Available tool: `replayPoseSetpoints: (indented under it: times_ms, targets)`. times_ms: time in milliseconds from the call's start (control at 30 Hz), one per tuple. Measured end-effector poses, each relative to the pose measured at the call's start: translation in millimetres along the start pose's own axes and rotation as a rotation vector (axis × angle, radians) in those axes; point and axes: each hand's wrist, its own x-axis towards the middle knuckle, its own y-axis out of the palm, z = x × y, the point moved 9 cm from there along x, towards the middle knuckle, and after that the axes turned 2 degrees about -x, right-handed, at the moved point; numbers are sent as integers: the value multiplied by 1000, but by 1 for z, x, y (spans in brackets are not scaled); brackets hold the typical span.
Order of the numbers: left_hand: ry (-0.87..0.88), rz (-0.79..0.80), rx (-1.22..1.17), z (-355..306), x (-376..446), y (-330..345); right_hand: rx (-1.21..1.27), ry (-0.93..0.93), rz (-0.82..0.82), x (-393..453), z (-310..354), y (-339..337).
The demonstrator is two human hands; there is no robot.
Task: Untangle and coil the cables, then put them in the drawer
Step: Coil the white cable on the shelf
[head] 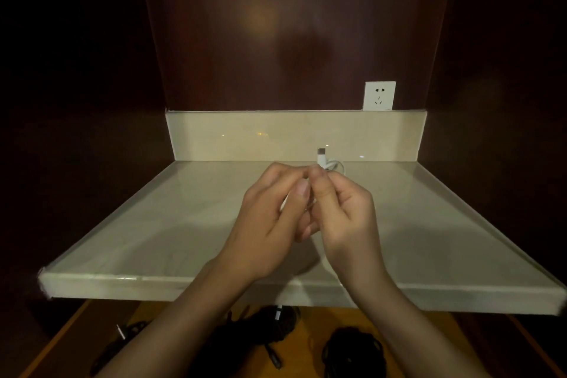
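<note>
Nearest me, the open drawer [310,344] already holds dark coiled cables [352,350]. Above the worktop [153,224], my left hand [270,218] and right hand [346,218] meet, fingers [319,184] pinching the white cable [333,166]; its connector [321,155] pokes up beyond. I judge winding is under way: keep loops even, hold the bundle firmly, tuck the end last. Wall socket [379,96] behind.

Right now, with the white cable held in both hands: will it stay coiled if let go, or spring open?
Probably springs open somewhat. The white cable is thin, and its loop beyond the fingertips bends softly, so it looks floppy rather than stiff. Both the left hand and right hand pinch it, which suggests it needs holding. It looks light, and its plug end sticks up unsupported.
</note>
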Motion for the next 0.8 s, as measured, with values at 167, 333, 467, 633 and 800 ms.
replayPoseSetpoints:
  times_ms: [167,333,467,633,800]
  targets:
    - [16,14,52,-2,2,-5,-24,7,-67,-11,4,-1]
    - [29,80,162,-4,4,-2,-11,-17,-133,-12,9,-4]
    - [117,122,345,-12,6,-2,-63,-36,-86,1,6,-7]
    - [85,208,443,-5,5,-4,-256,-13,2,16,0,-27]
    - [78,410,483,3,1,4,-379,-83,225,26,11,-24]
